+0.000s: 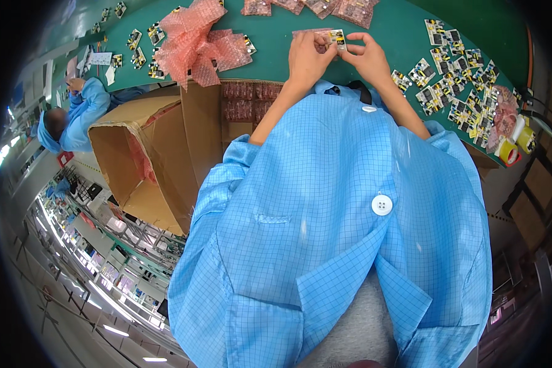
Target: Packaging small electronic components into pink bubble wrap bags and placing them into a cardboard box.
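- Green, flat worktable [405, 37] spreads ahead of the person, with both bare hands raised near its closer edge.
- Small pale circuit board with yellow and black parts [338, 39]: between the two hands, just past the fingertips of each; the part in sight looks longer away from the body than across, though its left side is hidden behind fingers, so the full long axis cannot be told.
- Left hand [310, 61]: fingers curled in, thumb and fingertips apparently pinching the board's left side, making it the nearer hand.
- Right hand [368, 59]: thumb and forefinger parted in a loose curve around the board's right side; whether they press on it I cannot tell.
- Pink translucent bubble-wrap piece [303, 33]: just left of the board, partly behind the left fingers; whether it is gripped too is unclear. This side-by-side lie, wrap left and board right, is the relation that matters most.
- Loose heap of pink bubble-wrap sheets [196, 46]: well to the left.
- Scattered bare circuit boards [454, 70]: off to the right, beyond the right hand.
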Motion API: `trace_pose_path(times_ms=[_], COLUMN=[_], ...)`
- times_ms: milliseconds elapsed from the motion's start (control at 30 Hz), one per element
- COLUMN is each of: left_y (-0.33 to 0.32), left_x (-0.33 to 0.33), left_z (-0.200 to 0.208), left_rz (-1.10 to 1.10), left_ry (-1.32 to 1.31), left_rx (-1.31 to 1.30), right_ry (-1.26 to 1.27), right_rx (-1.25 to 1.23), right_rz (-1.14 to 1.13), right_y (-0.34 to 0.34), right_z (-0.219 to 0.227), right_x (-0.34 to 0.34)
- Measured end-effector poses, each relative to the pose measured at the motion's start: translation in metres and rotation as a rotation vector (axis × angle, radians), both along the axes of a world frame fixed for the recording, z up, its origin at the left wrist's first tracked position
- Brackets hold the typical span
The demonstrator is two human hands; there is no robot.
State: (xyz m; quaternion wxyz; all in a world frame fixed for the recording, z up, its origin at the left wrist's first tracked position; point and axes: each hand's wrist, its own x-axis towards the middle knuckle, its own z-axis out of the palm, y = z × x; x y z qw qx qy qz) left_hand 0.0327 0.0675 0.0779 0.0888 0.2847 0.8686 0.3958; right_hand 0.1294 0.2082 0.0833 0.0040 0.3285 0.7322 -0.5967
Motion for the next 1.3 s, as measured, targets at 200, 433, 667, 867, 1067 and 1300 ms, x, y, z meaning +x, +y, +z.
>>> trace_pose_path(times_ms=[200, 433, 667, 867, 1067, 1300], left_y=[-0.004, -0.005, -0.002, 0.004, 0.004, 0.010], left_x=[-0.001, 0.003, 0.008, 0.011, 0.010, 0.007], left_z=[-0.009, -0.014, -0.007, 0.001, -0.002, 0.000], left_rz=[0.007, 0.051, 0.112, 0.055, 0.049, -0.007], left_ry=[-0.145, -0.186, -0.064, 0.080, -0.038, -0.170], left_rx=[0.021, 0.086, 0.111, 0.109, 0.175, 0.283], right_ry=[0.010, -0.046, -0.105, 0.038, -0.109, 0.134], right_rx=[0.071, 0.103, 0.062, -0.084, 0.167, -0.143], right_rz=[-0.005, -0.085, -0.063, -0.223, 0.050, -0.176], right_y=[-0.002, -0.005, -0.011, -0.001, 0.000, 0.003], right_z=[-0.003, 0.002, 0.007, -0.010, 0.022, -0.015], right_x=[0.002, -0.001, -0.005, -0.003, -0.007, -0.002])
